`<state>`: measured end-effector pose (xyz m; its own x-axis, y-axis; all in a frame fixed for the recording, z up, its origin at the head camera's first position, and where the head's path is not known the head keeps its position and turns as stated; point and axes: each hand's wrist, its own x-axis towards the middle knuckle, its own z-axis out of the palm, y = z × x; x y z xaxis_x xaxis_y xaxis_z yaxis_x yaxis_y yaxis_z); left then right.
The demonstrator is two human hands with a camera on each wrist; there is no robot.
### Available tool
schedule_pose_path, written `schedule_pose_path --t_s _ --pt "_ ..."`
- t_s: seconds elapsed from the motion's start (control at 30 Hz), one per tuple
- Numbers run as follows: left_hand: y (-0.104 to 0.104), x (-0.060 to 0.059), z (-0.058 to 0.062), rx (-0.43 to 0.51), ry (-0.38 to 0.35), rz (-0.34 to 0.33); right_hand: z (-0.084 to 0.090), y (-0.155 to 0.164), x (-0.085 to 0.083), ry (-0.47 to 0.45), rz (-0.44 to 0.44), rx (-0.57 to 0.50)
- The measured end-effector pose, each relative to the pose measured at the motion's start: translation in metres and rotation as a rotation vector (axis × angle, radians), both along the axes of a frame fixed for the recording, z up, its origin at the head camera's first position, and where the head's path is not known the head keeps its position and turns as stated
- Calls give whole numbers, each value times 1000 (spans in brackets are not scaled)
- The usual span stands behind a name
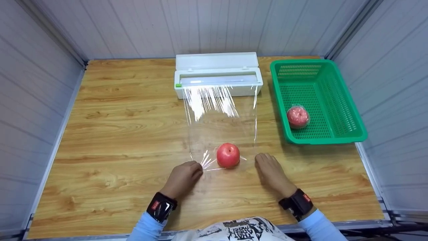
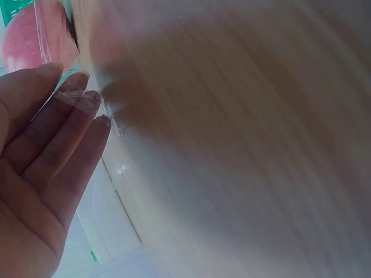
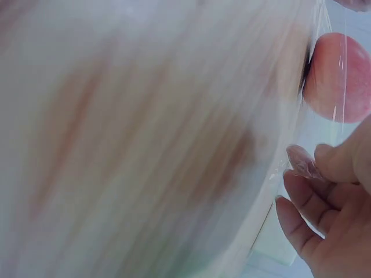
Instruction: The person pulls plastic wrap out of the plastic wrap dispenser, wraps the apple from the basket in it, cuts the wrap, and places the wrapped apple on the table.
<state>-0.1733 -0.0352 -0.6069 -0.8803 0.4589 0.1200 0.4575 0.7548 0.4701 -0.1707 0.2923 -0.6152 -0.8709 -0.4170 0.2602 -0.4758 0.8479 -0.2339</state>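
A red apple sits on a sheet of clear cling film, close to the sheet's near edge. The film runs out toward me from a white cling film dispenser whose lid is up. At the near left corner my left hand pinches the film between thumb and fingers; the left wrist view shows the film wrinkled over the fingertips. On the other side my right hand pinches the near right corner, with film at its thumb and index finger. Neither hand touches the apple.
A green plastic basket stands at the right of the wooden table. One film-wrapped apple lies inside it. A green slider is at the dispenser's left end. Pale panel walls enclose the table at the back and sides.
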Motion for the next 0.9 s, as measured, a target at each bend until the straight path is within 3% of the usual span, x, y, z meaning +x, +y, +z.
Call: schedule_pose_path --t_s 0.27,0.63,0.9 --pt "0 -4 2 61 -77 51 3 -4 -9 -30 -70 7" --pt "5 -19 7 185 -175 106 9 -2 -24 -78 -108 -10" --pt "8 -31 10 202 -191 114 13 0 -37 -109 -123 -47"
